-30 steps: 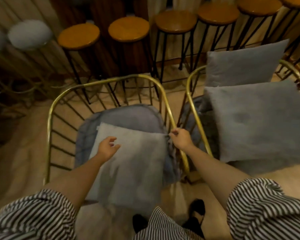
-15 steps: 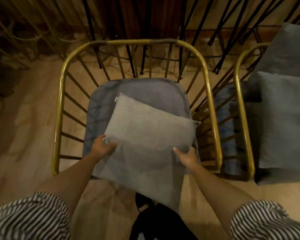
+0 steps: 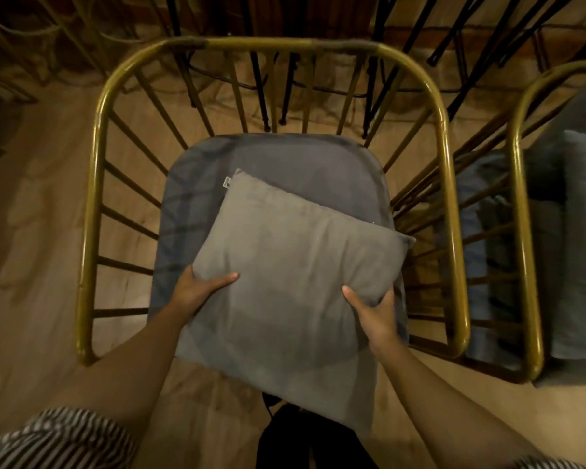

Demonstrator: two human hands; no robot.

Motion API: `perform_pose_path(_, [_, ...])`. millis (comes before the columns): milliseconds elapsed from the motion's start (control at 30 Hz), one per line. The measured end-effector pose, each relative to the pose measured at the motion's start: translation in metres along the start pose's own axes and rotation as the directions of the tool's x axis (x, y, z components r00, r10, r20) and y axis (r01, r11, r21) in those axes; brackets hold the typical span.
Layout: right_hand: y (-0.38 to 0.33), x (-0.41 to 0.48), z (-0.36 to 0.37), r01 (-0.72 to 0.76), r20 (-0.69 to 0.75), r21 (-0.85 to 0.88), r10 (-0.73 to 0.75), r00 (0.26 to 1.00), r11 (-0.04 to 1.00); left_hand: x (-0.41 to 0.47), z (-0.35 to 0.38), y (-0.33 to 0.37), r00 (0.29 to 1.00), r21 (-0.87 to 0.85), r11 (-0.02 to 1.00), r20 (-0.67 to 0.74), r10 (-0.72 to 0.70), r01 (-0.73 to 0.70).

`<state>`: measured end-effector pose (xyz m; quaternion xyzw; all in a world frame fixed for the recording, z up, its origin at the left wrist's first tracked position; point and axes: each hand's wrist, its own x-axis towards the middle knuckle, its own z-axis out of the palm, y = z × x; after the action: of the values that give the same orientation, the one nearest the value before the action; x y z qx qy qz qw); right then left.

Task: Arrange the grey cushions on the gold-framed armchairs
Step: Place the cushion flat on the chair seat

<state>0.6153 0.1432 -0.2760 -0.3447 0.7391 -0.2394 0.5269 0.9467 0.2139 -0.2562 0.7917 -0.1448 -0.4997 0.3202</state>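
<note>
1. Where the view starts at the left, we see a tan floor [image 3: 31, 214] with mottled darker patches, and dim wire shapes in the upper left corner that we cannot identify.
2. Low in the left corner a striped sleeve [image 3: 58, 438] covers our upper arm, and the bare forearm reaches forward from it.
3. Our left hand [image 3: 197, 292] is closed on the left edge of the grey cushion [image 3: 295, 282], with the thumb lying on top and the fingers hidden underneath.
4. That cushion sits tilted over the front half of the dark grey seat pad [image 3: 285, 164] of the gold-framed armchair [image 3: 97, 184], and its near corner overhangs the seat towards us.
5. At the cushion's far left corner a small white label [image 3: 227, 182] shows, with printing too small for us to read.
6. Behind the chair, black metal legs [image 3: 261, 89] stand before a dark wood panel.
7. Our right hand [image 3: 372, 313] pinches the cushion's right edge, thumb on top and fingers curled below.
8. Just beside the right arm rail stands a second gold-framed armchair [image 3: 521, 211], holding more grey cushions [image 3: 579, 238] at the frame's edge.
9. Between our forearms near the bottom, something black [image 3: 305, 441] lies on the floor; we cannot tell what.
</note>
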Motion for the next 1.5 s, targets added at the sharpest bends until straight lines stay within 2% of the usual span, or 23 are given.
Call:
perform_pose_path(133, [-0.018, 0.001, 0.000, 0.102, 0.023, 0.024, -0.103, 0.994, 0.995, -0.014, -0.002, -0.004, 0.998, -0.064, 0.998, -0.059, -0.018, 0.014])
perform_pose_path(300, [-0.064, 0.025, 0.011, 0.218, 0.139, -0.083, -0.206, 0.969, 0.972, -0.028, -0.007, -0.019, 0.988, -0.139, 0.990, -0.151, -0.034, 0.013])
perform_pose_path(400, [-0.077, 0.039, 0.019, 0.244, 0.218, -0.112, -0.216, 0.952, 0.963, -0.030, -0.005, -0.026, 0.981, -0.161, 0.986, -0.185, -0.064, 0.034])
perform_pose_path(600, [-0.068, 0.051, 0.022, 0.234, 0.287, -0.187, -0.175, 0.942, 0.954, -0.010, -0.008, -0.057, 0.990, -0.120, 0.991, -0.120, -0.077, 0.062])
perform_pose_path(767, [-0.067, 0.054, 0.024, 0.191, 0.269, -0.256, -0.120, 0.956, 0.947, 0.014, -0.011, -0.074, 0.995, -0.058, 0.998, -0.093, -0.038, 0.032])
perform_pose_path(900, [-0.071, 0.051, 0.019, 0.135, 0.255, -0.324, -0.051, 0.965, 0.936, -0.006, -0.009, -0.046, 0.999, -0.041, 0.999, -0.052, 0.003, -0.005])
perform_pose_path(1000, [-0.074, 0.036, 0.005, 0.080, 0.242, -0.339, 0.005, 0.970, 0.937, -0.008, -0.015, -0.028, 0.997, 0.051, 0.996, -0.030, 0.075, -0.073])
perform_pose_path(1133, [-0.085, 0.008, -0.029, 0.103, 0.156, -0.433, -0.038, 0.987, 0.895, -0.034, -0.009, 0.044, 0.980, 0.158, 0.968, 0.018, 0.196, -0.196])
perform_pose_path(1200, [-0.094, -0.005, -0.052, 0.101, 0.109, -0.412, -0.062, 0.992, 0.906, -0.051, 0.003, 0.083, 0.955, 0.194, 0.935, 0.056, 0.291, -0.296])
perform_pose_path(1267, [-0.107, -0.014, -0.067, 0.092, 0.067, -0.318, -0.074, 0.995, 0.944, -0.062, 0.018, 0.108, 0.936, 0.222, 0.909, 0.086, 0.341, -0.351])
perform_pose_path(1333, [-0.121, -0.026, -0.090, 0.051, -0.021, -0.179, -0.055, 0.998, 0.983, -0.085, 0.041, 0.130, 0.908, 0.228, 0.881, 0.162, 0.386, -0.415])
perform_pose_path(1500, [-0.141, -0.045, -0.160, 0.050, -0.146, 0.009, -0.048, 0.988, 0.999, -0.148, 0.124, 0.156, 0.810, 0.221, 0.800, 0.352, 0.469, -0.559])
